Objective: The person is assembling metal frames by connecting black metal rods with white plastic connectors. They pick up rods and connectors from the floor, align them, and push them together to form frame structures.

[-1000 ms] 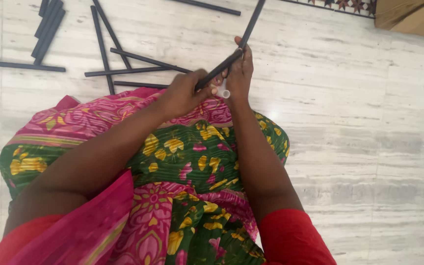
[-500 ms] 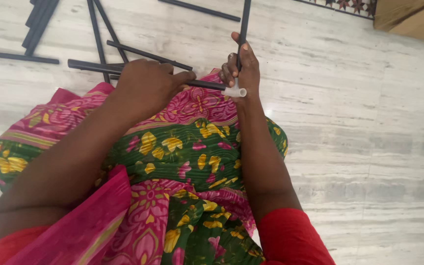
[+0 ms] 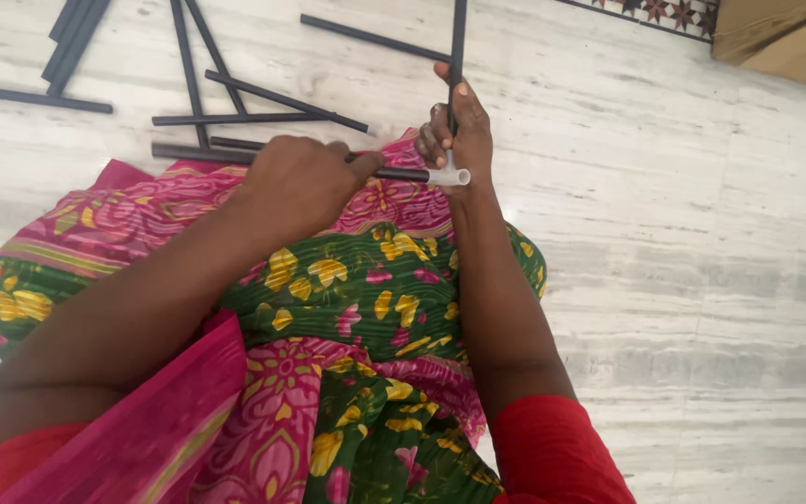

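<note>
My left hand (image 3: 302,182) is closed around a black rod (image 3: 403,174) that lies crosswise over my lap. That rod's right end sits in a small white plastic connector (image 3: 448,175). My right hand (image 3: 454,135) grips the connector and a second black rod (image 3: 458,47) that stands up from it and runs away from me. I sit on the floor, and a green, pink and yellow flowered cloth (image 3: 356,299) covers my legs.
Several loose black rods (image 3: 235,107) lie scattered on the pale marble floor (image 3: 683,243) ahead and to the left. A brown cardboard box (image 3: 785,37) stands at the far right corner, beside a dark patterned strip of floor.
The rod in my left hand has swung from a slant to lie level, its end now in the white connector. My left hand has moved left and lower along it.
</note>
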